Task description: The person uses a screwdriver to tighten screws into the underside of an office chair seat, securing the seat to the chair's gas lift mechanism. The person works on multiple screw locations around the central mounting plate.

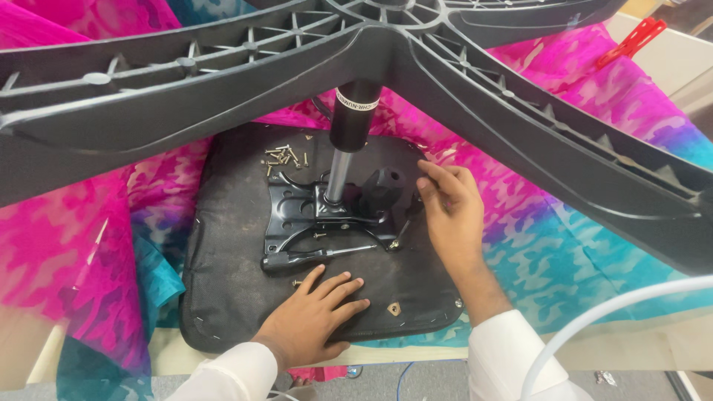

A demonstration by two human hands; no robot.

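Black screwdriver [321, 255] lies flat, pointing right, beside left hand [316, 315].

A makeshift repair bench — upturned office chair [356, 44], loose screws [282, 157], pink-and-teal cloth [587, 245] over a table.

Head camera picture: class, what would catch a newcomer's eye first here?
The black star-shaped chair base fills the top, its gas column dropping to a black metal plate on the upturned seat. The left hand rests flat on the seat; the right hand reaches the plate's edge. Pink-and-teal cloth lies beneath.
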